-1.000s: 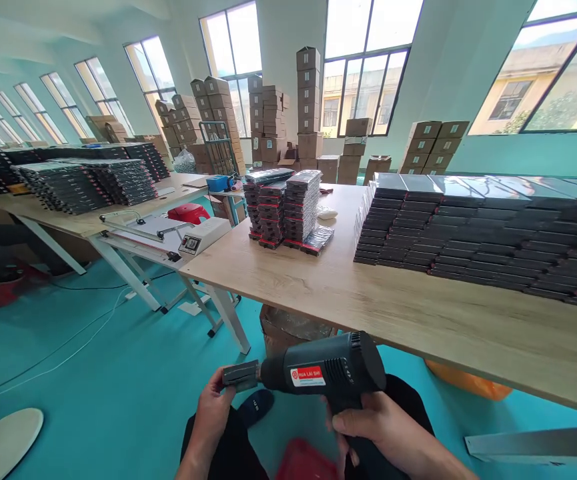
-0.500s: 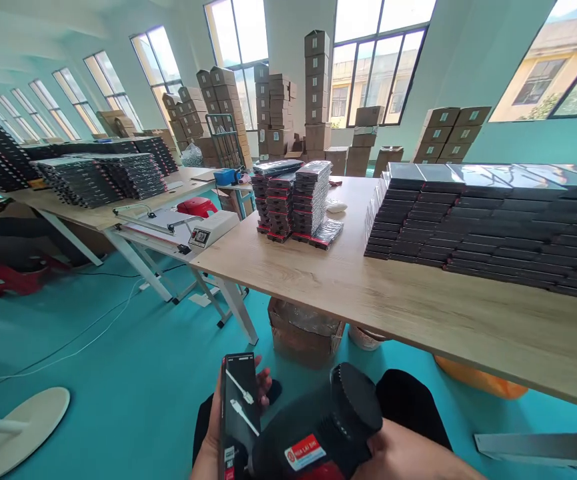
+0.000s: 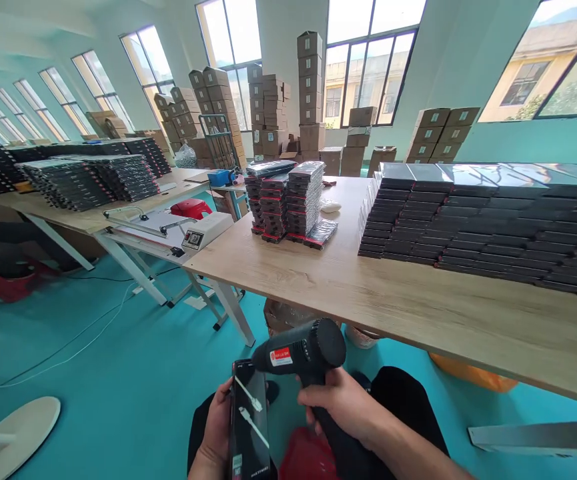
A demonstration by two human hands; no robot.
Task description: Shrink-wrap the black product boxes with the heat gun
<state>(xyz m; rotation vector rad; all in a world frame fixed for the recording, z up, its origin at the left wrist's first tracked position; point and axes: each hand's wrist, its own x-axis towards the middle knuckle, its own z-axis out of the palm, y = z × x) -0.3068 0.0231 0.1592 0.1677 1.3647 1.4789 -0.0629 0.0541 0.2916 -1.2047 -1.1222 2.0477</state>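
Observation:
My left hand [image 3: 217, 427] grips a slim black box [image 3: 251, 420] with a picture of a white charging cable on its face. The box stands tilted in front of my lap. In my right hand [image 3: 338, 403] is a black heat gun [image 3: 298, 348] with a red and white label, its fingers wrapped round the handle. The gun's nozzle points left and is close to the top end of the box; whether they touch I cannot tell.
On the wooden table [image 3: 288, 273] ahead stand small stacks of film-wrapped boxes [image 3: 288, 200] and a long stack of black boxes [image 3: 468, 227]. A sealing machine [image 3: 205, 230] is to the left. An open carton [image 3: 288, 317] sits underneath the table. Brown cartons [image 3: 309, 87] rise by the windows.
The heat gun has moved up and away from me, its nozzle now at the box's top end instead of its lower part. The box has shifted slightly right. My view has turned a little.

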